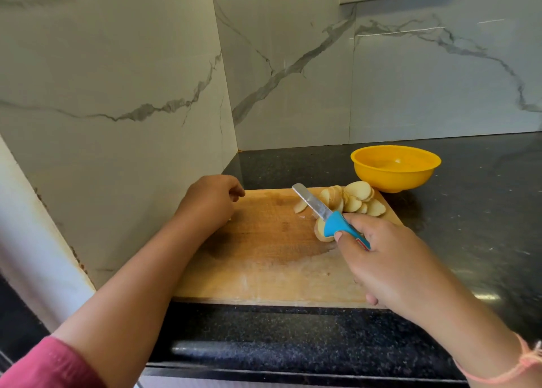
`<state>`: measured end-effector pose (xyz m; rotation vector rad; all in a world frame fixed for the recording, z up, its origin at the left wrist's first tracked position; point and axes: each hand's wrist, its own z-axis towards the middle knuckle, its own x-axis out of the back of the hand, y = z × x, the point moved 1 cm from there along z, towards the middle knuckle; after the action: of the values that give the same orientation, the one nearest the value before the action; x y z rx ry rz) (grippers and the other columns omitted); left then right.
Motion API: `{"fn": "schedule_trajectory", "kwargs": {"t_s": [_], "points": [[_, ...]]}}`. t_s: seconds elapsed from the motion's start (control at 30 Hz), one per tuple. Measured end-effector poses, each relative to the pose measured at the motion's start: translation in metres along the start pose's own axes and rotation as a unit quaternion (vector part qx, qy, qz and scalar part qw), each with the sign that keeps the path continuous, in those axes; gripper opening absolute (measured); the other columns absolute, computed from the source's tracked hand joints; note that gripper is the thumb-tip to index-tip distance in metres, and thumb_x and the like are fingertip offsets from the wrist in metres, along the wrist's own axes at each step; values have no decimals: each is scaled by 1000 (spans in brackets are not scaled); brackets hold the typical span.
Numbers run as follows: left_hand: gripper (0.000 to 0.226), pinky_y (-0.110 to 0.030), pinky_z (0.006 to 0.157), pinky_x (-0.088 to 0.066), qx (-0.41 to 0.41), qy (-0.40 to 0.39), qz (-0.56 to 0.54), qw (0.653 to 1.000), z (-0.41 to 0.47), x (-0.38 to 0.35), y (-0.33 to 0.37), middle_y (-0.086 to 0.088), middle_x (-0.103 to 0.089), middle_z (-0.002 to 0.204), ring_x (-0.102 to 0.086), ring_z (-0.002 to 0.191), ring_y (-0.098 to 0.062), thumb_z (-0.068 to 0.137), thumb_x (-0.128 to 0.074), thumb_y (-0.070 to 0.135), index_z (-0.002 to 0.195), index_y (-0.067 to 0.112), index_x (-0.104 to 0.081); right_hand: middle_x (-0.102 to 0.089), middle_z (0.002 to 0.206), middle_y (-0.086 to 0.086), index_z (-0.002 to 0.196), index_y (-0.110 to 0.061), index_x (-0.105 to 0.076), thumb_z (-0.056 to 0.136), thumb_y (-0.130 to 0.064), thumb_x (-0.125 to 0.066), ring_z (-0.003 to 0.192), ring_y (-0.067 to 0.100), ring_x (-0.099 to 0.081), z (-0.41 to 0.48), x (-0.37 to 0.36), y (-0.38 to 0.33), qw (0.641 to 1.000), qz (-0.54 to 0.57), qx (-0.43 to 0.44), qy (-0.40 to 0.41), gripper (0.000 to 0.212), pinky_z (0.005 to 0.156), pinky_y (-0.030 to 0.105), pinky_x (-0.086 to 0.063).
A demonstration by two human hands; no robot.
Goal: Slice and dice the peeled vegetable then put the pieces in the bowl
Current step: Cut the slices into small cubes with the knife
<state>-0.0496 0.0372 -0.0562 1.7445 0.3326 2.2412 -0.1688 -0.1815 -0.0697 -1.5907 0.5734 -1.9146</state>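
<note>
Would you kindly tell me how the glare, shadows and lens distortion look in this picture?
Head view: wide-angle lens skews the wall seams; head view: bright glints on the dark countertop at right and the knife blade; head view: soft shadow under the left arm on the cutting board.

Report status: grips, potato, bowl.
Right grip holds knife among slices. Left grip idle at board edge. Bowl empty, slices undiced. Nothing blocks bowl.

The right grip (381, 261) hides most of the knife handle (337, 225).
</note>
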Motion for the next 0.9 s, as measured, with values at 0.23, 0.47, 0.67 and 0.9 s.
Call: {"fn": "schedule_trajectory", "kwargs": {"t_s": [0.23,0.47,0.67,0.9], "points": [[35,-26,94,-43,-151,-97,23,983,1,-16,50,0,-56,129,-54,111,-15,98,-46,14,133,21,-52,-53,59,-5,114,-31,-54,96,-32,-42,38,6,-49,2,-3,5,997,67,-24,10,22,42,22,-44],[40,-20,86,-44,-184,-177,20,967,11,-28,63,-3,-55,128,-55,101,-12,96,-46,1,132,17,-53,-56,59,-4,107,-37,-52,96,-30,-42,37,7,-54,3,-2,8,995,98,-25,2,17,41,21,-42],[25,-23,90,-44,-190,-150,50,969,14,-25,56,1,-55,118,-49,98,-9,96,-54,24,119,18,-58,-56,58,-4,107,-36,-49,96,-30,-41,36,8,-53,5,-3,5,997,75,-29,7,15,43,23,-44],[23,-26,67,-45,-71,-69,110,989,6,-22,37,1,-58,81,-56,77,-14,96,-50,39,92,18,-58,-58,92,-10,134,-32,-40,98,-34,-36,58,5,-51,3,-4,-8,998,-62,11,12,36,53,18,-43]]}}
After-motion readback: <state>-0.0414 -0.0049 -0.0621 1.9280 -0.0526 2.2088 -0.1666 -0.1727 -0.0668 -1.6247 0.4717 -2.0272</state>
